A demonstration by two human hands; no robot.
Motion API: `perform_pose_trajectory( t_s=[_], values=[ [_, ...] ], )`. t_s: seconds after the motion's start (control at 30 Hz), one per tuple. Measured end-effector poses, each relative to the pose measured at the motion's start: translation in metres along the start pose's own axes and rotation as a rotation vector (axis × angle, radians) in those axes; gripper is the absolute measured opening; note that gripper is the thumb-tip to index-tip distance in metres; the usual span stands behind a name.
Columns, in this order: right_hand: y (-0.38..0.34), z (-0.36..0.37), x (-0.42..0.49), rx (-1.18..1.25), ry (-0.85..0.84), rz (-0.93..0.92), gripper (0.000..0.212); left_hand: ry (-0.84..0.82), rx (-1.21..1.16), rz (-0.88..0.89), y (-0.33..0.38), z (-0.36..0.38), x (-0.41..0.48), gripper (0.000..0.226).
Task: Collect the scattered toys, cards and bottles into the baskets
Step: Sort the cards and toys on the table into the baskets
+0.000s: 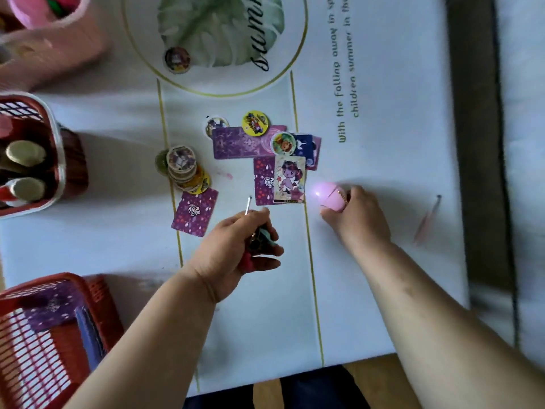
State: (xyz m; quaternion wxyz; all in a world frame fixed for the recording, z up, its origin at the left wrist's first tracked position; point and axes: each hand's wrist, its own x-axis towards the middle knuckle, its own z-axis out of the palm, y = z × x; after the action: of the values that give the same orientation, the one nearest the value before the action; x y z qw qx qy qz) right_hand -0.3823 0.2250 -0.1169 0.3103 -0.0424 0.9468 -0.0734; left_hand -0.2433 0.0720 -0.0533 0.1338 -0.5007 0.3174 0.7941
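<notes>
My left hand [236, 249] grips a bunch of small toys [259, 240], dark, green and red, with a thin metal pin sticking up from it. My right hand [358, 215] curls round a pink egg-shaped toy [327, 196] resting on the table. Purple cards [247, 143] and round picture discs [255, 122] lie scattered in the middle. A stack of discs [182, 169] stands to their left, with one purple card [195, 212] below it. A lone disc [177, 59] lies farther back.
A red basket [56, 149] with bottles stands at the left edge. A second red basket [59, 283] holding cards sits at the near left. A pink container [59, 13] is at the far left corner. A thin pink stick [426, 219] lies near the table's right edge.
</notes>
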Motion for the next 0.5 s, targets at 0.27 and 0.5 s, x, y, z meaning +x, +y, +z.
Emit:
perform_pose_trajectory(
  t_s=[0.27, 0.5],
  values=[
    [0.078, -0.023, -0.024, 0.384, 0.250, 0.222, 0.038, -0.047, 0.187, -0.027, -0.010, 0.052, 0.003, 0.026],
    [0.131, -0.029, 0.004, 0.296, 0.226, 0.210, 0.037, -0.084, 0.294, -0.048, -0.022, 0.082, 0.012, 0.021]
  ],
)
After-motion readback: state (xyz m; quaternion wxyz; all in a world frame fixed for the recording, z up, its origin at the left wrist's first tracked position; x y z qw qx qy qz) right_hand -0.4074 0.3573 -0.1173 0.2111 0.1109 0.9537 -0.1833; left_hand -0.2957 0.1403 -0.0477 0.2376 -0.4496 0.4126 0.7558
